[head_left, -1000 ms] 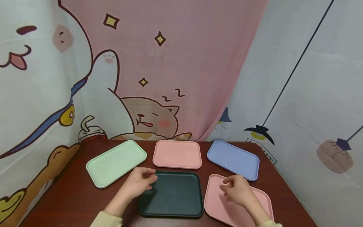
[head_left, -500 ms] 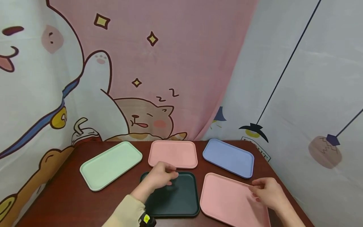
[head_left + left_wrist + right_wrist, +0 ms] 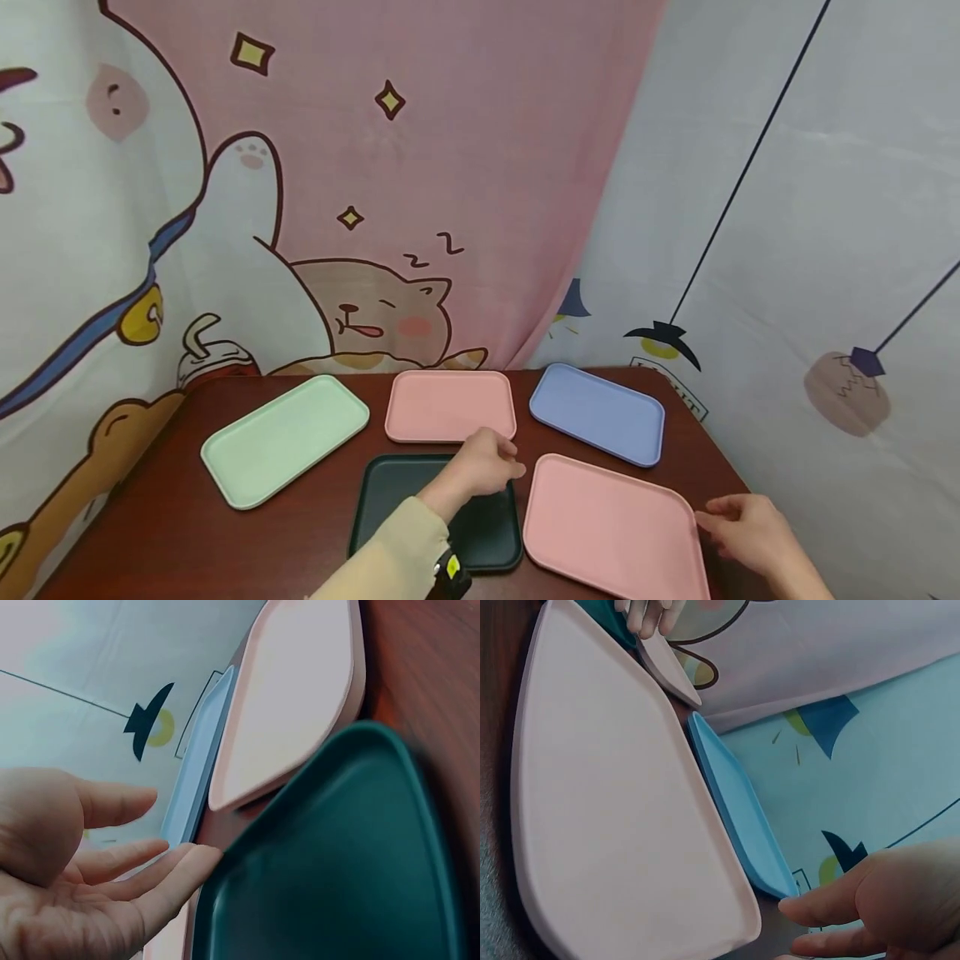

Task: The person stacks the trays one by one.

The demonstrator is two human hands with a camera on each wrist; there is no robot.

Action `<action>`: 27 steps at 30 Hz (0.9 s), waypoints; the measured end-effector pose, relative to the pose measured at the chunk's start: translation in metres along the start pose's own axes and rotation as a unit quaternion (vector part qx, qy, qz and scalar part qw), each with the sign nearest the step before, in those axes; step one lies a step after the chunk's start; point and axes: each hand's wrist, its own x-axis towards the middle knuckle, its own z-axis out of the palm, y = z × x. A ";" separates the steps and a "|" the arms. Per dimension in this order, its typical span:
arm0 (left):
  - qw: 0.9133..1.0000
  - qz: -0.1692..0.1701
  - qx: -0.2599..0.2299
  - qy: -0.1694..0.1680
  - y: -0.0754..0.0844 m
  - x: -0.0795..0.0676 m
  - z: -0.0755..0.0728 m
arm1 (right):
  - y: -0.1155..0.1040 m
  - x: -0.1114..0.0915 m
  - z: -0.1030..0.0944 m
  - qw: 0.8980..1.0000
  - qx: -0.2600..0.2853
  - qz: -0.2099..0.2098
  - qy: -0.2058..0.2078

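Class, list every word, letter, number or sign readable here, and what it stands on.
"Z": larger, on the pink backdrop above the sleeping cat.
"Z": smaller, below it, same backdrop.
Boxed lettering on the white backdrop: partly behind the table, too unclear to read whole.
Yellow mark on the black wrist device: too small to read.
Green tray, blue tray, dark tray, far pink tray, near pink tray: no text visible.

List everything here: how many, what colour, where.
Green tray: 1, green, back left
Back pink tray: 1, pink, back middle
Blue tray: 1, blue, back right
Dark tray: 1, dark green, front middle
Front pink tray: 1, pink, front right
Table: 1, brown, beneath
Cloth: count unclear, pink and white, behind
Sleeve: 1, cream, left arm
Band: 1, mostly black, left wrist
Left hand: 1, bare, over dark tray
Right hand: 1, bare, beside front pink tray
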 end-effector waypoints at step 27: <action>0.999 -0.023 0.025 -0.013 0.008 0.010 0.034 | 0.015 -0.002 0.018 0.992 0.080 0.062 -0.069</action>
